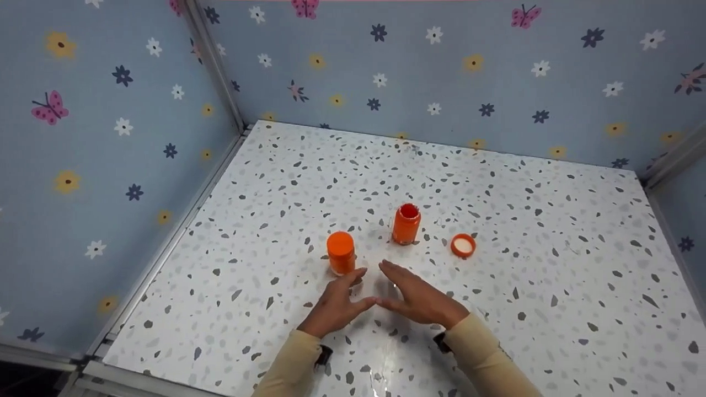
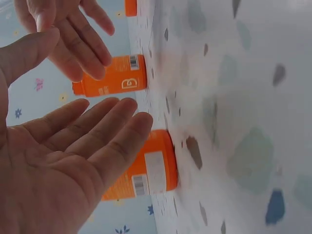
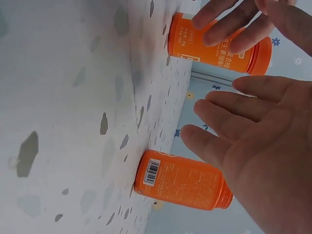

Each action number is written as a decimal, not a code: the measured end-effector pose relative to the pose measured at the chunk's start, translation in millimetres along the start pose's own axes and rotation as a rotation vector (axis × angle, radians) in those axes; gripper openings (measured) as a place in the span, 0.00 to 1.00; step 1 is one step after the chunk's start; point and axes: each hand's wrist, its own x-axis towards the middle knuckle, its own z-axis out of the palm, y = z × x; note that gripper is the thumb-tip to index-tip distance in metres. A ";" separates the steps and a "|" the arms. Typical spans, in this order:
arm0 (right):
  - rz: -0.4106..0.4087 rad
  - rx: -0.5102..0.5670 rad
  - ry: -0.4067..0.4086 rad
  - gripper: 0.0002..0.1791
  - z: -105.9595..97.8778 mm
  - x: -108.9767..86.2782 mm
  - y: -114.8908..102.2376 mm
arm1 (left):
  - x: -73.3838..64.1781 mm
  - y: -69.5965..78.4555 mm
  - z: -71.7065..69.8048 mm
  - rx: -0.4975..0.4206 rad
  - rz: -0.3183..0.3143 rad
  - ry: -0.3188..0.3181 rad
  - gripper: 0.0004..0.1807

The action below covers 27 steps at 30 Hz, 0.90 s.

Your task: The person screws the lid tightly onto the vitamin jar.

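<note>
left hand [image 1: 337, 303]: from my remote seat i see its fingers straight and slightly spread, gripping nothing, near the front of the capped bottle [image 1: 341, 248]; whether a fingertip touches it i cannot tell.
right hand [image 1: 422, 298]: fingers straight too, holding nothing; its thumb meets the left thumb, or nearly.
capped bottle: orange, upright on the speckled white table [image 1: 551, 264], just beyond the left hand.
uncapped bottle [image 1: 406, 225]: orange, upright, between the capped bottle and the loose cap [image 1: 463, 245]; i cannot make out its contents.
loose cap: lies pale inside up, apart from both bottles.
near fingers: i judge a forward sweep of the left hand could topple the capped bottle.
bare mouth: a careless right-hand knock could tip the uncapped bottle and spill anything inside, since nothing seals it.
</note>
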 end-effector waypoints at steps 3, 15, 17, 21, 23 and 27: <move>-0.001 -0.001 0.014 0.48 -0.9 -6.7 4.9 | 3.5 1.2 5.0 0.039 0.000 -0.025 0.38; 0.058 0.032 0.110 0.47 -12.5 -31.1 30.9 | 27.3 15.6 16.9 0.099 -0.005 -0.055 0.40; 0.082 0.038 0.124 0.47 -14.7 -34.2 34.3 | 31.6 18.0 18.7 0.104 -0.006 -0.057 0.40; 0.103 0.042 0.149 0.47 -18.3 -40.7 40.7 | 39.8 21.9 21.7 0.097 -0.014 -0.063 0.40; 0.107 0.044 0.162 0.47 -19.8 -43.6 43.7 | 43.6 23.6 22.8 0.096 -0.020 -0.065 0.41; 0.117 0.044 0.176 0.46 -22.5 -48.2 48.6 | 51.4 26.0 24.5 0.104 -0.035 -0.064 0.41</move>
